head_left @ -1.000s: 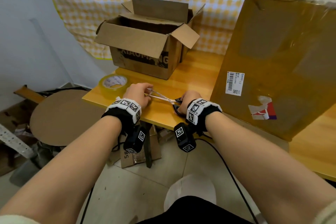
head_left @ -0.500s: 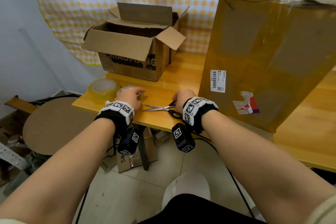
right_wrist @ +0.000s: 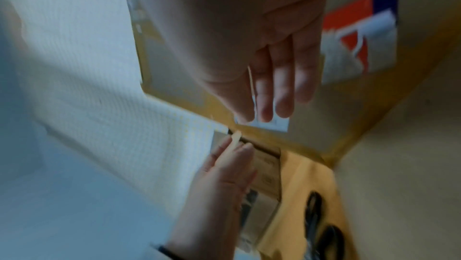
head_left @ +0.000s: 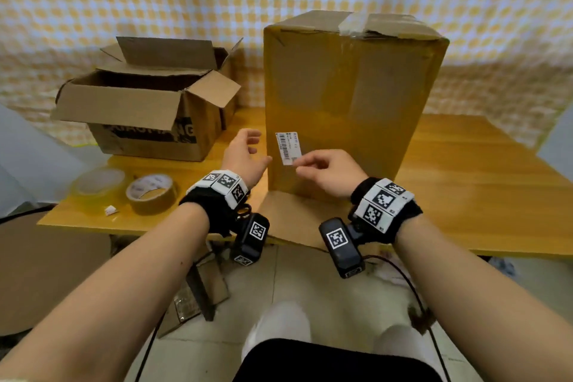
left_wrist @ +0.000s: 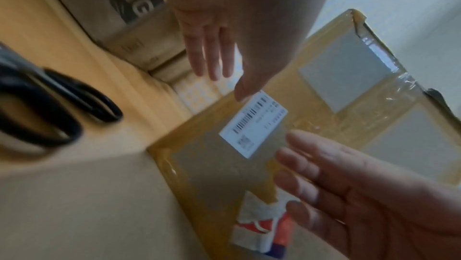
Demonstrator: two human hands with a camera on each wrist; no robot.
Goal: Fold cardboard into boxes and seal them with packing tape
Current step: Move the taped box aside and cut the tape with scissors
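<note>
A tall tape-wrapped cardboard box stands upright at the table's middle, a strip of tape across its top and a white barcode label on its near face. My left hand hovers open beside the box's left edge, holding nothing. In front of the box, my right hand has relaxed fingers, its fingertips close to the label's lower corner. A cardboard flap lies flat on the table below the box. The black-handled scissors lie on the table by my left wrist.
An open printed cardboard box sits at the back left. A clear tape roll and a brown tape roll lie near the front left edge of the wooden table. More cardboard lies on the floor below.
Both hands have let go of the scissors and risen from the table edge to the tall box. The view has swung right, so the tall box is centred.
</note>
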